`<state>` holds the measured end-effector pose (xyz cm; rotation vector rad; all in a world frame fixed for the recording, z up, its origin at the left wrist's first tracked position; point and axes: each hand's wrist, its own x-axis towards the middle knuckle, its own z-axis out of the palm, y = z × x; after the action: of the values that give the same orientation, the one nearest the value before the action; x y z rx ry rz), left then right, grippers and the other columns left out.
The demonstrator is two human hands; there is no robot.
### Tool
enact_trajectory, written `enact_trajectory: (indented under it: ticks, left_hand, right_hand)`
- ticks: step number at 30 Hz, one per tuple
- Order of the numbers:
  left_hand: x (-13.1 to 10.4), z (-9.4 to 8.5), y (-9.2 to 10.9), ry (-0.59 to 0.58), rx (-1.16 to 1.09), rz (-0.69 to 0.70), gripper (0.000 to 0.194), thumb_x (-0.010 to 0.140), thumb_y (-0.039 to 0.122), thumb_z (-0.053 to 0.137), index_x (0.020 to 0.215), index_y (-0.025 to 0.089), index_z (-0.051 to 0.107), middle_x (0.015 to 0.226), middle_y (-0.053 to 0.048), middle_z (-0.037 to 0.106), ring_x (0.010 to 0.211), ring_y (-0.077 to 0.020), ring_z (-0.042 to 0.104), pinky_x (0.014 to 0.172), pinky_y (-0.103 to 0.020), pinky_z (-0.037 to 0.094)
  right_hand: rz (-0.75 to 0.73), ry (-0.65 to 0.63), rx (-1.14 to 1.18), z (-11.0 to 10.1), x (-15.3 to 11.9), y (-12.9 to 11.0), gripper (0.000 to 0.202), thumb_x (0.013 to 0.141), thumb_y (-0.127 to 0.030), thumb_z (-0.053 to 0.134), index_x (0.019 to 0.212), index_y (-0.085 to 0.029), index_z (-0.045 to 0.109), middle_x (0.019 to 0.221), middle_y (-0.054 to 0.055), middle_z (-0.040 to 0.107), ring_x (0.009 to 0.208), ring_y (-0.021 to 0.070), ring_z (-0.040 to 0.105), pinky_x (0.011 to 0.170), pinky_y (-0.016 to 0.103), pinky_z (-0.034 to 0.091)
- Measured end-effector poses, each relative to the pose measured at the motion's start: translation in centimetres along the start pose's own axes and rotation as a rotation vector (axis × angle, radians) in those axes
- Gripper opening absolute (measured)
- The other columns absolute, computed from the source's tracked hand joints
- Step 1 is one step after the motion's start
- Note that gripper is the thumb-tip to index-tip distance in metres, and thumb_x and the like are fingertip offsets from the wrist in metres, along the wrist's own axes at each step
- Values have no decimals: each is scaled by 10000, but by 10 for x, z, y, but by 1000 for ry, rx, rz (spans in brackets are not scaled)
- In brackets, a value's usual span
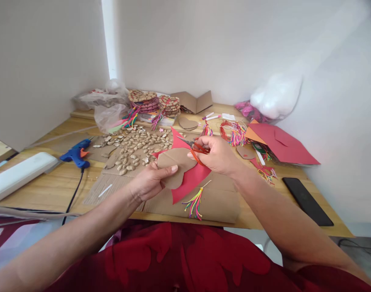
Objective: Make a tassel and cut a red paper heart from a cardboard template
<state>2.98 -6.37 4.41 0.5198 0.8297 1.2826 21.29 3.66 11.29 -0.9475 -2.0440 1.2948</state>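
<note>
My left hand grips a brown cardboard heart together with red paper, its thumb pressing on the heart's face. The red paper lies behind the heart and sticks out beyond its edges in pointed pieces. My right hand is closed on orange-handled scissors. Their blades point to the upper left, over the red paper just above the heart. Below the paper, a multicoloured tassel rests on a cardboard sheet.
Many peanuts are spread behind my left hand. A blue glue gun lies at the left with its cord hanging over the edge. At the right are a black phone and red paper sheets. Peanut-covered stacks stand at the back.
</note>
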Motion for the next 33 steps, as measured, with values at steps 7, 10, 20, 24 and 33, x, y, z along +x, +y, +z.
enact_trajectory:
  ticks: [7, 10, 20, 24, 33]
  left_hand:
    - [-1, 1, 2, 68, 4, -22, 403, 660, 160, 894, 1043, 130, 773, 976, -97, 797, 828, -204, 742, 767, -290, 609]
    - [-3, 0, 6, 79, 11, -33, 321, 684, 129, 862, 994, 122, 777, 962, -111, 798, 801, -208, 749, 748, -280, 609]
    - [-13, 5, 16, 43, 92, -54, 285, 714, 122, 853, 988, 118, 773, 946, -116, 803, 746, -192, 749, 695, -251, 614]
    - [-13, 2, 20, 34, 109, -44, 284, 715, 127, 855, 990, 123, 779, 968, -121, 801, 784, -195, 754, 730, -247, 615]
    - [-14, -8, 39, 11, 182, -87, 283, 738, 151, 843, 1013, 131, 779, 929, -120, 803, 747, -201, 751, 688, -252, 615]
  right_hand:
    - [54, 57, 89, 9, -8, 6, 361, 628, -369, 870, 709, -199, 562, 664, -36, 549, 610, 120, 493, 577, 279, 402]
    - [127, 21, 170, 9, -11, 13, 362, 638, -387, 869, 751, -197, 583, 675, -40, 563, 596, 109, 480, 564, 264, 382]
    - [232, -45, 264, 9, -17, 15, 431, 589, -441, 892, 731, -193, 570, 652, -48, 550, 571, 97, 444, 527, 243, 317]
    - [183, -65, 221, -3, -18, 20, 378, 699, -490, 817, 794, -201, 593, 714, -20, 591, 629, 120, 506, 569, 253, 374]
    - [176, -264, -318, -45, -35, 9, 328, 854, -533, 677, 803, -220, 595, 756, -3, 563, 675, 149, 496, 597, 287, 373]
